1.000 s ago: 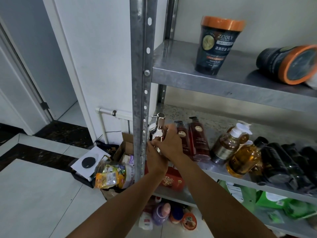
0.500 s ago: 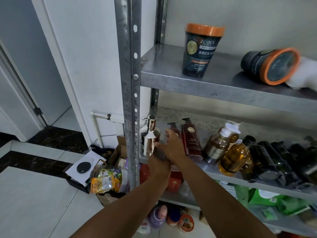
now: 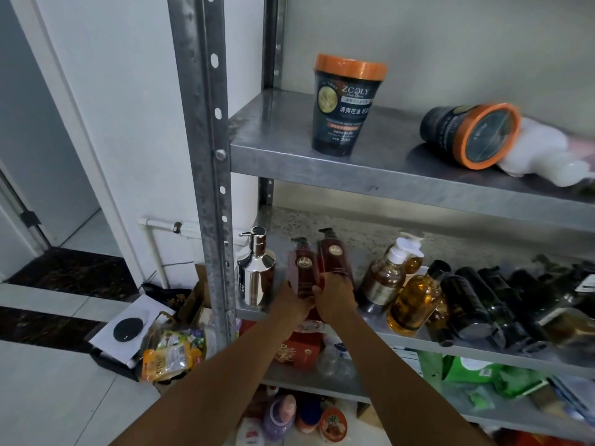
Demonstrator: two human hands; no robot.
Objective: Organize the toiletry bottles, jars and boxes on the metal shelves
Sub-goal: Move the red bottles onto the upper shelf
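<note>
Maroon glossy pump bottle (image 3: 302, 268), gripped by left hand (image 3: 291, 303), right hand (image 3: 335, 297).

On the upper shelf (image 3: 273, 136) you have the upright jar (image 3: 346, 104) toward the left, and the lying jar (image 3: 470, 135) well to its right, with its lid turned toward you. On the middle shelf (image 3: 322, 220), the short dispenser (image 3: 256, 275) stands at the left end, just behind the front post (image 3: 206, 156). Right of it stand the left tall bottle (image 3: 302, 268) and the right tall bottle (image 3: 335, 259), close side by side. Your left hand (image 3: 291, 300) holds the foot of the first, your right hand (image 3: 336, 299) the foot of the second. Further right stand the round bottles (image 3: 383, 278), then the lying bottles (image 3: 483, 304).
</note>
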